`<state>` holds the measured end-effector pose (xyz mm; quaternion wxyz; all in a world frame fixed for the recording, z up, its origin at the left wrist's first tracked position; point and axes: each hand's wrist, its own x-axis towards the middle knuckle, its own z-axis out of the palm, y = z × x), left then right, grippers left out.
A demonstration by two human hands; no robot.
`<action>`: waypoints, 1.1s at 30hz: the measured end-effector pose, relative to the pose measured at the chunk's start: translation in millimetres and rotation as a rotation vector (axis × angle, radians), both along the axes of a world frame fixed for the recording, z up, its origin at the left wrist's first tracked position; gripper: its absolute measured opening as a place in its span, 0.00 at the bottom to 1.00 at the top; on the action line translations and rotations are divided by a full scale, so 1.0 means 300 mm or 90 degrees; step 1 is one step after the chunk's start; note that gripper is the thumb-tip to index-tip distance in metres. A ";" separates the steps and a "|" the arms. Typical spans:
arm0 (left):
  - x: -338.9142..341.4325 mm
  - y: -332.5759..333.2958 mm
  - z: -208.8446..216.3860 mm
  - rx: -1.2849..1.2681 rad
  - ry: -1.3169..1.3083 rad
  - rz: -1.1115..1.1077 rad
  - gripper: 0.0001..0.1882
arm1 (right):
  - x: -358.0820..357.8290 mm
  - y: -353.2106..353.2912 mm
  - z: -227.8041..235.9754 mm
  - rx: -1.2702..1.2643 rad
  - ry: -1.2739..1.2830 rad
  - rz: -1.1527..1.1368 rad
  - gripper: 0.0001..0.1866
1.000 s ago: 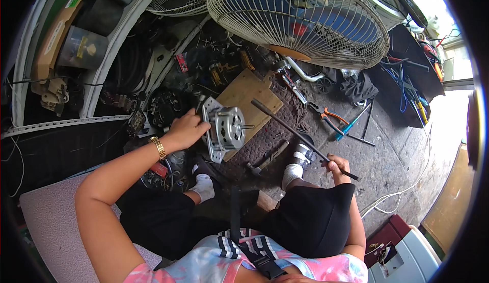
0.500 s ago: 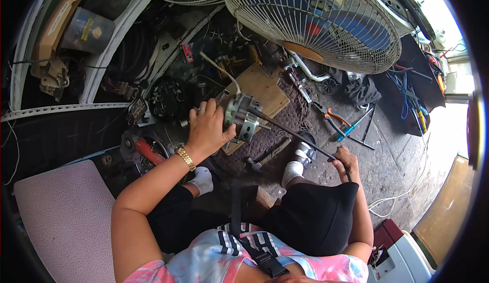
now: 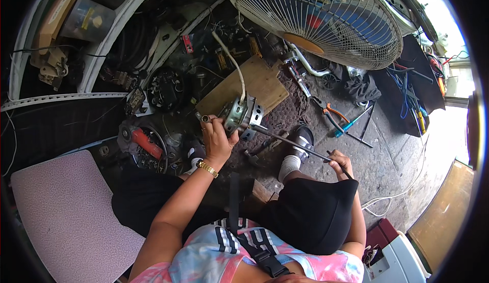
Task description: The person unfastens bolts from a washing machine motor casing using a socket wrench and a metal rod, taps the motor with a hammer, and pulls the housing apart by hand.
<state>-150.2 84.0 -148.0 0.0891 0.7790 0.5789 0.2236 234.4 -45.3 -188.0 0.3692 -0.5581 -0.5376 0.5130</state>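
My left hand (image 3: 219,143), with a gold bracelet at the wrist, is closed around the left side of an electric motor (image 3: 248,114) with silver metal end covers. A pale cable (image 3: 234,61) rises from the motor. A short metal tube end (image 3: 205,118) shows beside my left fingers. My right hand (image 3: 340,164) grips a long dark metal rod (image 3: 298,144) near its right end. The rod slants up to the motor's right side, where its tip meets the motor. How the tip engages is too small to tell. Beneath the motor lies a wooden board (image 3: 267,87).
A large caged fan (image 3: 316,23) stands at the far side. Orange-handled pliers (image 3: 328,114), a teal-handled tool (image 3: 346,127) and a T-shaped wrench (image 3: 364,132) lie on the floor to the right. A red angle grinder (image 3: 145,143) and a pink padded seat (image 3: 71,217) are at left.
My left hand has shifted from over the motor to its lower left side, and the motor has turned slightly. My right hand has moved a little left with the rod. My left foot has drawn back.
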 end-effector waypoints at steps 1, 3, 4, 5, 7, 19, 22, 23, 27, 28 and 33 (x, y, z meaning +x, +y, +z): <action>0.004 -0.001 0.001 -0.002 0.002 0.002 0.29 | -0.013 -0.004 -0.009 -0.005 0.016 -0.014 0.20; 0.016 0.003 0.000 -0.007 -0.018 0.005 0.30 | -0.028 -0.008 -0.027 -0.012 0.003 -0.012 0.20; 0.018 0.002 0.001 -0.007 -0.017 0.006 0.30 | -0.034 -0.011 -0.043 -0.003 0.010 -0.014 0.20; 0.019 0.002 0.003 0.009 -0.038 0.004 0.29 | -0.041 -0.011 -0.055 0.006 0.016 -0.015 0.20; 0.004 0.004 0.016 0.024 -0.058 0.002 0.27 | -0.058 -0.001 -0.075 -0.005 0.008 -0.020 0.18; -0.064 0.218 0.128 -0.051 -0.415 0.172 0.08 | -0.105 0.013 -0.138 -0.001 0.108 -0.064 0.11; -0.050 0.236 0.140 0.019 -0.307 0.135 0.07 | -0.097 0.026 -0.124 0.011 0.101 -0.055 0.11; -0.051 0.238 0.144 0.012 -0.262 0.125 0.07 | -0.094 0.023 -0.125 0.000 0.093 -0.053 0.11; -0.069 0.244 0.134 0.037 -0.240 0.094 0.06 | -0.103 0.038 -0.106 0.020 0.085 -0.053 0.13; -0.072 0.245 0.130 0.035 -0.241 0.096 0.06 | -0.104 0.042 -0.098 0.018 0.083 -0.051 0.13; -0.074 0.245 0.137 0.022 -0.221 0.085 0.06 | -0.103 0.053 -0.069 -0.003 0.079 -0.051 0.14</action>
